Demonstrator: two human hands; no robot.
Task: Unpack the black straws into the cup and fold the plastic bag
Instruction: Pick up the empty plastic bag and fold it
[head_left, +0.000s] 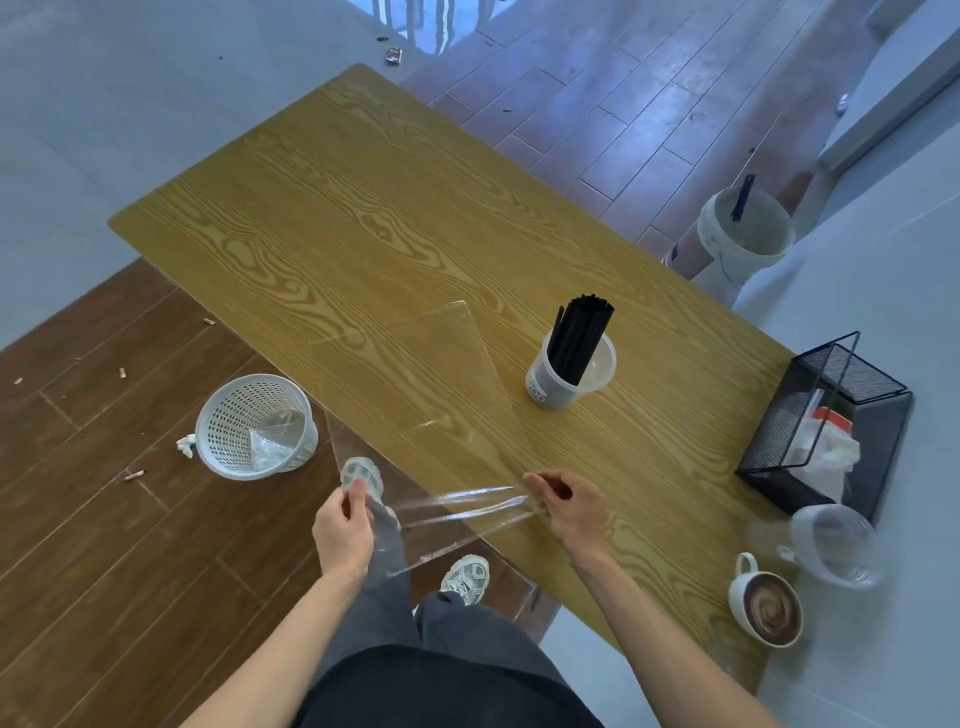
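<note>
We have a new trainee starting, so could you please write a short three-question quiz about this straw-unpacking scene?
1. True or false: the black straws already stand in the cup.
2. What do the left hand and right hand hold between them? A) a napkin B) the clear plastic bag C) a lid
3. Where does the white perforated basket stand: on the table or on the floor?

Key: 1 true; 2 B; 3 on the floor, left of the table.
</note>
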